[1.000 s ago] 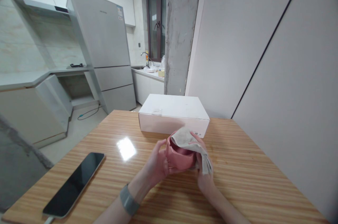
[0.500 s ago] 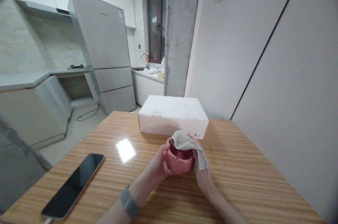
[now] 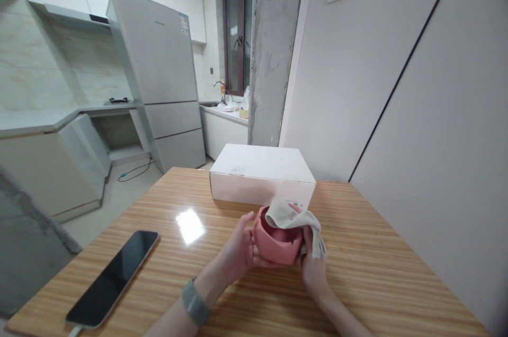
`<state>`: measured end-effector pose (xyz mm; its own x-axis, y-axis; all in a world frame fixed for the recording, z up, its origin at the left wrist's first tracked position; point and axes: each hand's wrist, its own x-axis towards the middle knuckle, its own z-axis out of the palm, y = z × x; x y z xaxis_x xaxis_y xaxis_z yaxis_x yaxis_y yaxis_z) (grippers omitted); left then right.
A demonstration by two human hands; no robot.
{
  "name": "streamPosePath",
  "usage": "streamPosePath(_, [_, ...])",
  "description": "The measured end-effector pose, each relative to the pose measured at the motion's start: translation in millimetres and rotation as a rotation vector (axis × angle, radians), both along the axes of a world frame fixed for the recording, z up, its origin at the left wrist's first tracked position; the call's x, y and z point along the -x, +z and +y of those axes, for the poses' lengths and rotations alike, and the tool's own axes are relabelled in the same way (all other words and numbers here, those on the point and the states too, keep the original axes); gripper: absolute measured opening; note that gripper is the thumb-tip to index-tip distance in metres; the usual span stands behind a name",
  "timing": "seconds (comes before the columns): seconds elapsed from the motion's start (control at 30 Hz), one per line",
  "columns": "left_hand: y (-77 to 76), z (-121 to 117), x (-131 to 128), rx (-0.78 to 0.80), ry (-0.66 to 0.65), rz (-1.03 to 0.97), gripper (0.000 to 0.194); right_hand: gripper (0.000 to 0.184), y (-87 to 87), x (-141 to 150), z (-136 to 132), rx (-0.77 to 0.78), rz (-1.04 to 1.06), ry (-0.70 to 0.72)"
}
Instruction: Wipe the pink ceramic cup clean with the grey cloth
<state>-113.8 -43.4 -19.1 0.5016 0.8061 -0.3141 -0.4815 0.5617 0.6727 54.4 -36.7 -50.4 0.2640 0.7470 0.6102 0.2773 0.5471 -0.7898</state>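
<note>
A pink round dish [image 3: 274, 243] with a notched rim is held just above the wooden table [image 3: 373, 284], tilted a little. My left hand [image 3: 238, 250] cups its left side, fingers curled round the wall. My right hand [image 3: 313, 265] grips a beige cloth [image 3: 294, 218] that drapes over the dish's far right rim and into its hollow. A grey band sits on my left wrist.
A white cardboard box [image 3: 262, 175] lies just behind the dish. A black phone [image 3: 113, 276] with a cable lies at the table's left front. White walls stand close on the right; a fridge [image 3: 159, 72] and kitchen counters are beyond the table.
The dish has turned and tipped in my hands and shifted slightly right. The cloth has slid along the rim, with my right hand following it.
</note>
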Motion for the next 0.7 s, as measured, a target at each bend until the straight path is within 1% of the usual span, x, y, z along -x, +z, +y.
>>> streamPosePath(0.07, [-3.8, 1, 0, 0.013, -0.042, 0.069, 0.065, 0.035, -4.2, -4, 3, 0.017, 0.002, -0.052])
streamPosePath(0.13, [-7.8, 2, 0, 0.006, -0.066, 0.099, 0.062, 0.035, -4.1, -5, 4, 0.035, 0.020, -0.049])
streamPosePath(0.23, [-13.1, 5, -1, -0.024, -0.054, 0.096, 0.060, 0.037, 2.7, -1, 2, 0.027, 0.011, 0.043])
streamPosePath(0.27, [-14.4, 5, -1, -0.036, -0.029, 0.095, 0.060, 0.037, 5.6, 0, 1, 0.019, -0.001, 0.087])
streamPosePath(0.33, [-15.5, 7, -1, -0.048, 0.060, 0.089, 0.057, 0.036, 10.4, 3, -2, 0.010, -0.017, 0.175])
streamPosePath(0.43, [-10.2, 5, -3, -0.080, 0.197, -0.010, 0.052, 0.036, 13.1, 6, -6, 0.016, -0.016, 0.258])
streamPosePath(0.5, [-1.9, 1, -4, -0.160, 0.230, -0.126, 0.050, 0.035, 12.4, 9, -7, 0.023, -0.011, 0.271])
streamPosePath(0.57, [6.4, -5, -5, -0.258, 0.226, -0.210, 0.049, 0.033, 10.7, 11, -7, 0.019, -0.009, 0.263])
streamPosePath(0.6, [9.2, -7, -5, -0.279, 0.210, -0.219, 0.048, 0.032, 9.8, 12, -6, 0.012, -0.002, 0.252])
streamPosePath(0.63, [10.4, -9, -5, -0.273, 0.184, -0.204, 0.047, 0.032, 9.0, 12, -6, 0.003, 0.006, 0.241])
streamPosePath(0.7, [7.8, -9, -6, -0.199, 0.118, -0.126, 0.048, 0.033, 8.5, 10, -5, 0.004, 0.050, 0.202])
